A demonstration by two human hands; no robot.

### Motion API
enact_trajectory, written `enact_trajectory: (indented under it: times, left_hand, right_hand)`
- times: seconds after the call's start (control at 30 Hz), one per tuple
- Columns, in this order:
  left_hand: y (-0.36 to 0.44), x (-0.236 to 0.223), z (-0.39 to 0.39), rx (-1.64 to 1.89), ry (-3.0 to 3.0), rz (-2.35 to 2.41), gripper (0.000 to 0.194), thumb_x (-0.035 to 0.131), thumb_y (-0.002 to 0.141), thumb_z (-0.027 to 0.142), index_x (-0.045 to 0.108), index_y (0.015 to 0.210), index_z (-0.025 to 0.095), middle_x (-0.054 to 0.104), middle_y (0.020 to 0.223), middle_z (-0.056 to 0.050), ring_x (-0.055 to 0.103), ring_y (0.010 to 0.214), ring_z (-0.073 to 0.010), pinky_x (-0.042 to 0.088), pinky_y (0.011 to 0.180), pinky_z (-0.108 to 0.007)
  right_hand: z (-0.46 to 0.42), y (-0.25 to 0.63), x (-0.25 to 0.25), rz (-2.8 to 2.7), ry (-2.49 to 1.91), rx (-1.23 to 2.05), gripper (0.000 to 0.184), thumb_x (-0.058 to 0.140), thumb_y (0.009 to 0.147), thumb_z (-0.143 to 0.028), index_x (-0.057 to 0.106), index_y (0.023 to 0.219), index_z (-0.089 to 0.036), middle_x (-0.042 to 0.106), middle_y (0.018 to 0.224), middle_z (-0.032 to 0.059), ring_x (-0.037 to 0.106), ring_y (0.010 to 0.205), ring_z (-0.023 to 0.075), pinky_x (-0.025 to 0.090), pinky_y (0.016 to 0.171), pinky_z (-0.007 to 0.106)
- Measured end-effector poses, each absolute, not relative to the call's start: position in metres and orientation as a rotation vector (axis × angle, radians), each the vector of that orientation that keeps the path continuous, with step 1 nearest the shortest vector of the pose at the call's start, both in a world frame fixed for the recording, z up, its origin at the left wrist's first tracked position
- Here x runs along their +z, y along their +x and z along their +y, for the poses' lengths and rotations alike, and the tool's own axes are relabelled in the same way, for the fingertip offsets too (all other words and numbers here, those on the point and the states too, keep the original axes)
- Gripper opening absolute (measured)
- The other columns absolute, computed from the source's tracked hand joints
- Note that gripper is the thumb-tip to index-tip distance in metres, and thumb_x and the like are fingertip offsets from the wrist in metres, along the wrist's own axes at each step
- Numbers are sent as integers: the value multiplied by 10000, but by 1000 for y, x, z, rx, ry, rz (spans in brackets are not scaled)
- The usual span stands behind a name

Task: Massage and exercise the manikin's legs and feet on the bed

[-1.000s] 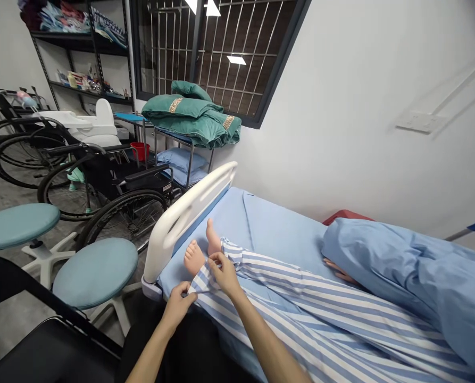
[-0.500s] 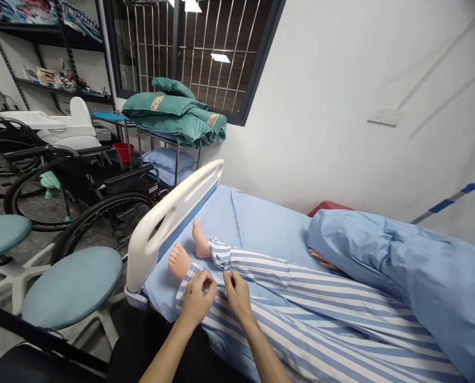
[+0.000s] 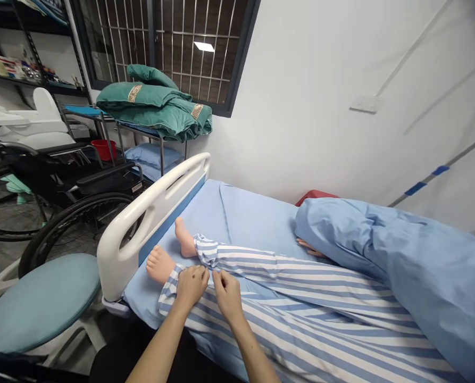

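Left hand shifts from near side of cuff to beside right hand. Both pinch near leg of striped trousers, on bed, right of near foot. We judge cloth light, soft, easily rumpled; best hold: cuff, both sides.

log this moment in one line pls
left hand: curled at striped trousers, by ankle cuff | right hand: curled beside it | grip: unclear | feet: bare, near white footboard
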State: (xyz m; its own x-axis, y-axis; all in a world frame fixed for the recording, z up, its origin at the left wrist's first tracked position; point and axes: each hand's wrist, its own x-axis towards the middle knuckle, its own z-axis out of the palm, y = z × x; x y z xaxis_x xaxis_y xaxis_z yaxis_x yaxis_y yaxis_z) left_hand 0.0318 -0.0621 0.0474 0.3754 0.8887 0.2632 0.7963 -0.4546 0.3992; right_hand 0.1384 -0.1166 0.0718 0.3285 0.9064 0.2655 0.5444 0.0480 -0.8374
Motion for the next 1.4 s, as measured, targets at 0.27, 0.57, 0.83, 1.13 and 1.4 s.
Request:
enact_trajectory:
  times: [0.27, 0.57, 0.83, 1.13, 1.4]
  left_hand:
    - [28, 44, -61, 640, 2433, 1460, 278, 353, 876, 238, 603, 775, 173, 660, 790, -63, 588, 756, -173, 332, 647, -262]
    - [56, 63, -66, 1007, 1828, 1407, 428, 302, 881, 360, 528, 574, 168, 560, 542, -11, 473, 534, -108, 307, 547, -222]
    - [60, 55, -72, 807, 1957, 1604, 360, 336, 876, 297, 590, 651, 176, 635, 638, -56, 516, 599, -132, 284, 587, -242]
    - [69, 63, -81, 950, 1846, 1558, 365, 383, 838, 317, 491, 520, 175, 566, 535, -12, 439, 522, -105, 261, 550, -234]
    - [91, 67, -92, 927, 1665, 1559, 330, 408, 815, 316, 510, 536, 173, 589, 567, -14, 462, 562, -117, 274, 548, -230]
  right_hand:
    - [-106, 113, 56, -1294, -1642, 431, 381, 378, 881, -365, 407, 550, -180, 429, 485, -27, 383, 486, 103, 230, 501, 243]
    - [-101, 118, 49, -1107, -1545, 469, 417, 340, 891, -417, 493, 595, -165, 536, 548, 15, 435, 518, 118, 302, 504, 236]
    - [-102, 128, 65, -1173, -1634, 468, 421, 352, 875, -445, 473, 570, -181, 525, 535, 14, 446, 520, 129, 296, 511, 244]
    - [-119, 140, 51, -1154, -1650, 400, 398, 340, 888, -420, 449, 584, -188, 484, 514, -12, 410, 496, 118, 272, 504, 243]
    - [-116, 146, 60, -970, -1499, 527, 414, 351, 861, -470, 407, 564, -188, 440, 524, -19, 392, 519, 114, 330, 490, 228]
